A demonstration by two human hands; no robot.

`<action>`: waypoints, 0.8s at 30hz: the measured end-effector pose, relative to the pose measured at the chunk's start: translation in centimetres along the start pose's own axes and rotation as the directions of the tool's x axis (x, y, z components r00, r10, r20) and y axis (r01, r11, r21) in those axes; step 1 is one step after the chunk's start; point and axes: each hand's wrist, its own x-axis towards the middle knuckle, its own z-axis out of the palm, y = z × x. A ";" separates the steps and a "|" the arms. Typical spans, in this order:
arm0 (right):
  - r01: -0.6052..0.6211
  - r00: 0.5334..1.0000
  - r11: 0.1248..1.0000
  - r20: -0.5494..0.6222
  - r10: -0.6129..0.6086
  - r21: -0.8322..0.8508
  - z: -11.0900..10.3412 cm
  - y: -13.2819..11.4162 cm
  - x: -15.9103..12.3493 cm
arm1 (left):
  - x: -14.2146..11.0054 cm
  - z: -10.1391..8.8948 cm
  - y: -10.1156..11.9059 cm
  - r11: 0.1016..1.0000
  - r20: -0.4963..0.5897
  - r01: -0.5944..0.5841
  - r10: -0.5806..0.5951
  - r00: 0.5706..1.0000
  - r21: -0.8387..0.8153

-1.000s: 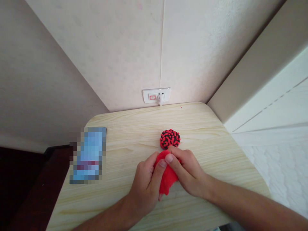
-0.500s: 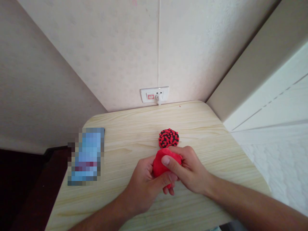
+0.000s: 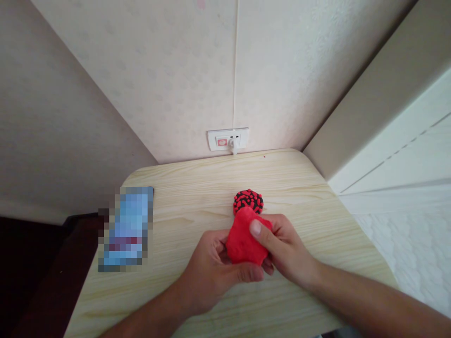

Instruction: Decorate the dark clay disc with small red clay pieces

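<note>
A flattened lump of red clay [image 3: 243,239] is held above the light wooden table [image 3: 183,202] by both hands. My left hand [image 3: 211,270] cups it from below and the left, fingers curled under it. My right hand [image 3: 285,249] grips its right edge, with the thumb pressed on the front face. Just behind the clay, a round black disc covered in red bits [image 3: 248,201] lies on the table, partly hidden by the clay.
A blurred blue flat object [image 3: 127,227] lies near the table's left edge. A white wall socket [image 3: 228,139] with a plug sits on the wall behind the table. A white bed edge [image 3: 398,206] borders the table on the right; dark floor is at left.
The red clay has gone from a hanging, folded piece to a broader flat slab turned toward me. My right thumb has moved onto its face and my left fingers have shifted underneath.
</note>
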 end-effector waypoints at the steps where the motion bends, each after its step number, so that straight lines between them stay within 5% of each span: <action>1: 0.014 0.999 1.000 0.043 -0.014 -0.002 -0.1 -0.1 0.0 | 0.0 0.0 0.0 1.000 -0.014 -0.005 0.005 1.000 0.000; 5: 0.020 0.992 0.998 0.124 -0.012 -0.067 -0.2 -0.6 0.0 | 0.2 0.0 0.2 0.999 -0.050 -0.043 0.043 0.998 0.009; 13: -0.055 0.998 0.998 0.024 0.055 -0.019 -0.9 -0.5 0.4 | 0.8 0.0 0.0 0.990 0.024 -0.142 0.143 0.989 -0.024; 24: 0.121 0.991 0.979 -0.031 -0.127 -0.165 -0.7 -0.8 0.9 | 0.9 -0.1 0.4 0.978 -0.097 -0.208 0.207 0.973 0.003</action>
